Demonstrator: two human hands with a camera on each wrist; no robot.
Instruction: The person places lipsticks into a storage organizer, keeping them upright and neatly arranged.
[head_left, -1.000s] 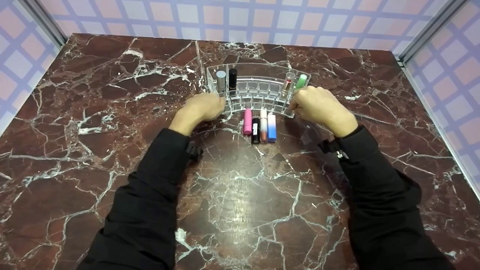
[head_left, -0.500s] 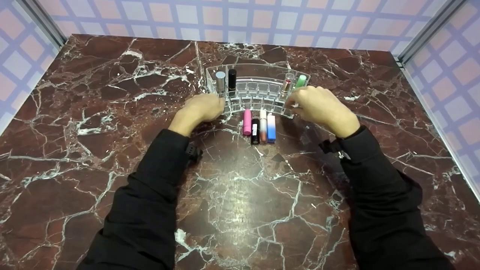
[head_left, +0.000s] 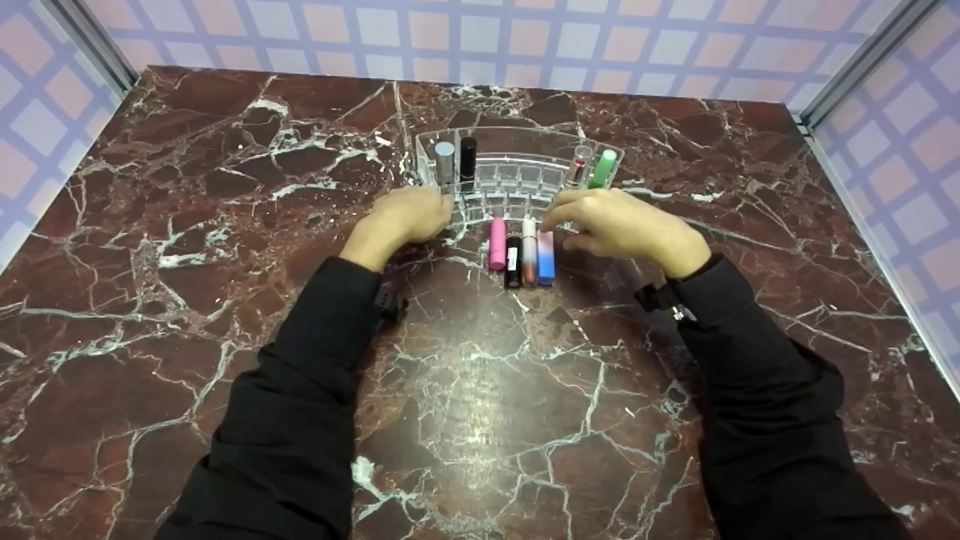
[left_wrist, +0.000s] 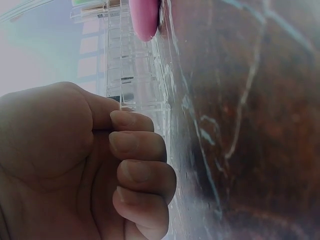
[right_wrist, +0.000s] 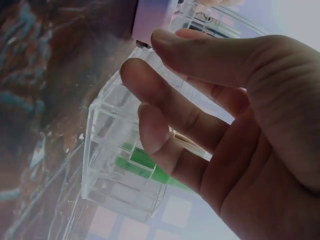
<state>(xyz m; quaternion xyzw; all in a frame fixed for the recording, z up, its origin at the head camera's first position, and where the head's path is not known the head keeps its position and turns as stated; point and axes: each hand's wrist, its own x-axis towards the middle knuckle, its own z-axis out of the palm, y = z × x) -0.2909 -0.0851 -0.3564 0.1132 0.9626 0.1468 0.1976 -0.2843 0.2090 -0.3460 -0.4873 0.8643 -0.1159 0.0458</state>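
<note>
I've got the right hand fingers apart, blue-pink box right by the fingertips, can't tell if touching; left hand pinches the clear organizer.

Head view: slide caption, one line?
Left hand at left end of a clear organizer, right hand beside a blue box.

Clear rack on marble table. Silver tube and tall black tube stand in rack's left end, red lipstick and green tube in its right. Pink tube, short black tube, white-brown tube, blue box lie in front of rack. Left hand rests at rack's near left corner; right hand hangs beside blue box, at rack's near right.
</note>
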